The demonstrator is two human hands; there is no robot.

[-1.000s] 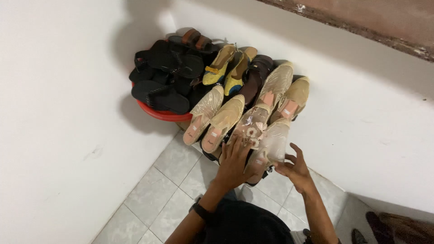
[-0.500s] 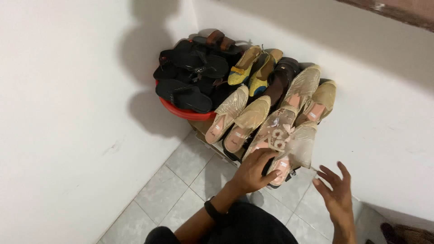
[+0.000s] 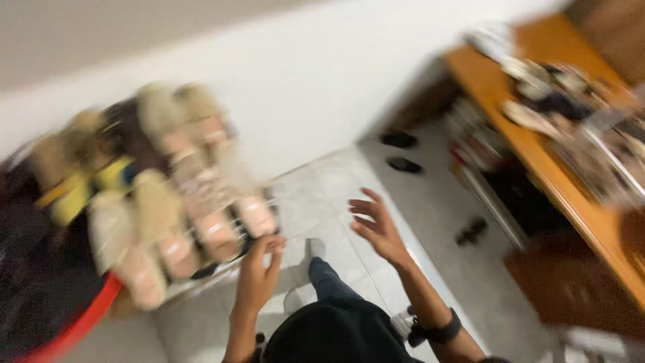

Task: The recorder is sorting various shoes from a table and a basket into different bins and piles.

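The whole view is smeared by motion blur, so fine detail is lost. At the left of the frame a pile of shoes leans against a white wall; beige, yellow and dark pairs can be told apart, little more. A red rim curves at the lower left, cut off by the frame edge. The left hand has its fingertips just at the lower edge of the shoes; whether it grips anything cannot be told. The right hand hovers open, fingers spread, apart from the shoes, over the tiled floor. A cluttered orange worktop fills the upper right.
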